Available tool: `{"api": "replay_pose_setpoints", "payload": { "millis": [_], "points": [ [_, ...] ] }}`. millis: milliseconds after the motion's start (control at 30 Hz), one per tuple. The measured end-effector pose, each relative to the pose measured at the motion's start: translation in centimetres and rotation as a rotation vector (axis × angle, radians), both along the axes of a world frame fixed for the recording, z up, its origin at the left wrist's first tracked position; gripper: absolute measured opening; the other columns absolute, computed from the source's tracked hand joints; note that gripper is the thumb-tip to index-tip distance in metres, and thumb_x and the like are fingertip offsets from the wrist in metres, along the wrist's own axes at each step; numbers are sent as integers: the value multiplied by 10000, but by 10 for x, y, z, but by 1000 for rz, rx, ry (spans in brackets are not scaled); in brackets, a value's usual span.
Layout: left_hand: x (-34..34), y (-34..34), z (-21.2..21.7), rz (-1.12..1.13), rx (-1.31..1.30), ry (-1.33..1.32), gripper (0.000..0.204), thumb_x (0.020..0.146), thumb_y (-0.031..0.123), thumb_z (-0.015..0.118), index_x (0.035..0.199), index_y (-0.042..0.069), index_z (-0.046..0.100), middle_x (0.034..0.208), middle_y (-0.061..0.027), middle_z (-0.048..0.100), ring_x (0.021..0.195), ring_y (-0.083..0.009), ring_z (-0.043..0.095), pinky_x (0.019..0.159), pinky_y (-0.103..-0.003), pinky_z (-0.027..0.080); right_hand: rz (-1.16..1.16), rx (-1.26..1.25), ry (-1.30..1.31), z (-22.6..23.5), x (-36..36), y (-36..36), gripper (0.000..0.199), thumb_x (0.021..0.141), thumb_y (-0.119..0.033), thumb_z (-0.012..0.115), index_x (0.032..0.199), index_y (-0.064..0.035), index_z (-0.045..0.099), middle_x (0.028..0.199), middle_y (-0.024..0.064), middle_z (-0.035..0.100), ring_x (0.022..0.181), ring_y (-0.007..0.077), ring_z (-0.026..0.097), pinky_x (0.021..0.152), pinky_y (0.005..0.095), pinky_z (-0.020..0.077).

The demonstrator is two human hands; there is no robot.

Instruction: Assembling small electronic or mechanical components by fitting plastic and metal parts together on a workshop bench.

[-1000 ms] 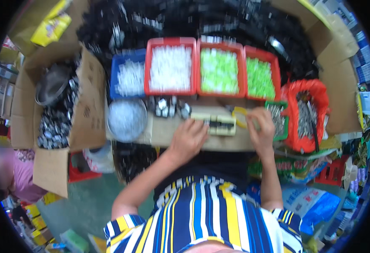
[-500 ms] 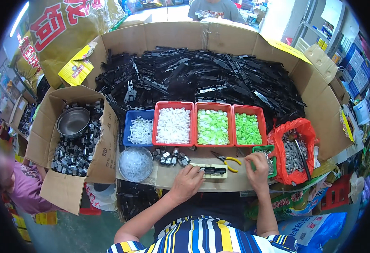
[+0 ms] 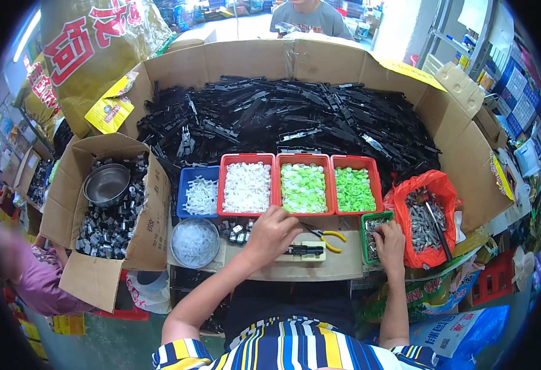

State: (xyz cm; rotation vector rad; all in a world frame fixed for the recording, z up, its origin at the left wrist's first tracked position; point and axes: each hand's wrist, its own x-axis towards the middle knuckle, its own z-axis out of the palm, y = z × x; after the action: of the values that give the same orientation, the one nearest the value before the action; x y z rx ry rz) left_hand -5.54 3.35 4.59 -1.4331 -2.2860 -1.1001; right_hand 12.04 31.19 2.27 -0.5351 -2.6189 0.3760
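Left hand: the left hand (image 3: 273, 233) rests curled on the table (image 3: 344, 266), fingers bent over the near end of a black part (image 3: 304, 250); whether it truly grips the part I cannot tell.
Black part: lies flat on a pale yellow block (image 3: 301, 254) at the middle of the table, just right of the left hand.
Right hand: the right hand (image 3: 390, 240) sits at the small green tray (image 3: 375, 237), fingertips dipped into its metal pieces; clenched or released, I cannot tell.
Pliers: yellow-handled pliers (image 3: 324, 235) lie between the two hands.
Trays: a blue tray (image 3: 197, 194) and three red trays (image 3: 301, 188) of white and green plastic bits stand just behind the hands.
Red bag: a red bag (image 3: 427, 216) of metal pins is just right of the green tray.
Round bowl: a clear bowl (image 3: 194, 242) of white pieces sits left of the left hand.
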Motion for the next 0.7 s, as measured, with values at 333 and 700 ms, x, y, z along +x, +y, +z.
{"api": "replay_pose_setpoints", "payload": {
  "millis": [333, 700],
  "points": [
    [-73, 45, -19, 61, -205, 29, 125, 751, 96, 740, 819, -1, 699, 893, -140, 625, 962, -325, 573, 840, -405, 503, 27, 27, -4, -2, -1, 6, 79, 783, -26, 668, 810, -12, 595, 847, 139, 592, 849, 351, 578, 697, 477, 441],
    [-90, 73, -41, 93, -343, 223, 119, 663, 73, 694, 758, 1, 697, 920, -158, 656, 994, -317, 587, 830, -421, 483, 69, -14, 76, 1, -6, 2, 54, 777, 29, 635, 800, 18, 587, 747, 161, 574, 708, 336, 595, 631, 436, 458]
  ]
}}
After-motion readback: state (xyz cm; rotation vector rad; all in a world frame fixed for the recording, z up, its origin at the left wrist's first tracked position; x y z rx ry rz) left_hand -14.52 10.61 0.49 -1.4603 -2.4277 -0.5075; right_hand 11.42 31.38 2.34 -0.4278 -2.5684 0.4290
